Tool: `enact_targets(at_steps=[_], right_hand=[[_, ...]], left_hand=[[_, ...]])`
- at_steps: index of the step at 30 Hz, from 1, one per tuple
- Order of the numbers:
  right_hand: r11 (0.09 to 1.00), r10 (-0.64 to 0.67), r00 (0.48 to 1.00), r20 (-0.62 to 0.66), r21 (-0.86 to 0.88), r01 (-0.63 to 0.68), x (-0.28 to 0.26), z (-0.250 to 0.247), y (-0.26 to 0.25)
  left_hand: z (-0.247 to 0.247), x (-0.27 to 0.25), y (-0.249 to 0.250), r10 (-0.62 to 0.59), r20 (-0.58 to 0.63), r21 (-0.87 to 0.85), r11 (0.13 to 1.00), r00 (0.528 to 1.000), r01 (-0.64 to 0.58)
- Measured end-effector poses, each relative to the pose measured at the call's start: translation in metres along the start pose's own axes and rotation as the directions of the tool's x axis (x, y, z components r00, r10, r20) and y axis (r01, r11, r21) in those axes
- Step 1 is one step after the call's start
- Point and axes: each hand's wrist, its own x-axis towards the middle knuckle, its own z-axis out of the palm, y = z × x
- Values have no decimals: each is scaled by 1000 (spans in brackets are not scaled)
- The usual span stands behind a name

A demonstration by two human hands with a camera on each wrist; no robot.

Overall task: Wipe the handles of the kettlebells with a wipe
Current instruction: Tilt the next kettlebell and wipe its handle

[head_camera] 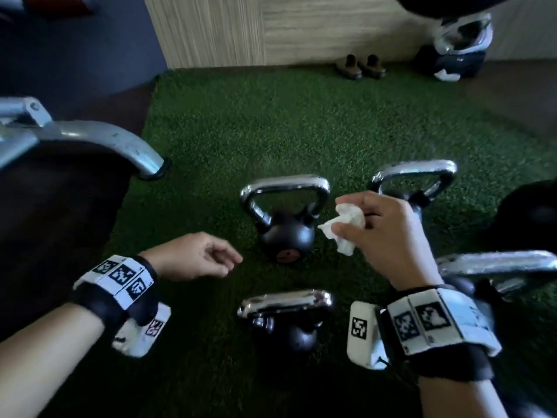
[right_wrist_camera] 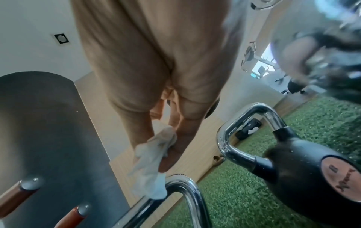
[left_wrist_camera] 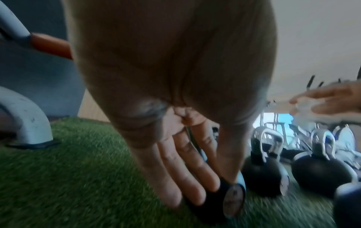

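Note:
Several black kettlebells with chrome handles stand on green turf (head_camera: 271,122). The middle kettlebell (head_camera: 286,236) has its handle (head_camera: 284,184) upright. A nearer kettlebell (head_camera: 289,330) stands below it, another (head_camera: 419,179) at the right behind my right hand, and one more handle (head_camera: 497,263) shows at the right edge. My right hand (head_camera: 379,224) pinches a crumpled white wipe (head_camera: 346,227) just right of the middle kettlebell's handle, apart from it. In the right wrist view the wipe (right_wrist_camera: 154,162) hangs above a chrome handle (right_wrist_camera: 183,185). My left hand (head_camera: 196,256) hovers left of the middle kettlebell, fingers loosely extended and empty (left_wrist_camera: 185,177).
A grey metal machine leg (head_camera: 120,143) ends on the turf's left edge. A pair of shoes (head_camera: 361,66) and a dark bag (head_camera: 452,52) lie by the wooden wall at the back. Dark flooring borders the turf on the left.

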Motion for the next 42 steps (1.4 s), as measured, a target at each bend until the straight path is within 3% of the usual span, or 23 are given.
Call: enact_targets(at_steps=[3, 6, 9, 13, 16, 21, 24, 29, 32, 36, 42], right_hand=[[997, 51, 992, -116, 60, -44, 21, -6, -15], [995, 78, 982, -174, 71, -66, 39, -7, -32], [998, 60, 987, -152, 38, -55, 53, 0, -39], [998, 59, 993, -99, -4, -60, 67, 15, -41], [998, 53, 998, -36, -32, -54, 73, 28, -37], [995, 54, 998, 22, 85, -56, 80, 40, -34], [995, -9, 1000, -14, 103, 11, 85, 53, -34], [960, -251, 968, 2, -124, 249, 86, 77, -30], [914, -347, 936, 53, -207, 350, 91, 81, -27], [846, -431, 895, 119, -291, 446, 96, 89, -20], [880, -379, 924, -45, -325, 346, 90, 85, -8]], left_hand=[[-28, -3, 12, -89, 93, 60, 995, 992, 84], [-53, -12, 33, -132, 11, 65, 989, 991, 132], [-67, -18, 54, -144, -51, 34, 989, 988, 146], [-76, -19, 63, -187, 10, 129, 974, 982, 184], [-70, -4, 52, -206, -50, 34, 978, 977, 207], [-40, 31, 12, -253, -113, -58, 967, 961, 248], [-11, 55, -14, -236, -149, -208, 957, 960, 203], [25, 88, -18, -212, -284, -411, 908, 935, 81], [36, 104, -17, -213, -333, -391, 918, 918, 72], [41, 115, -5, -251, -280, -364, 921, 927, 140], [45, 126, 4, -209, -335, -368, 927, 919, 76]])
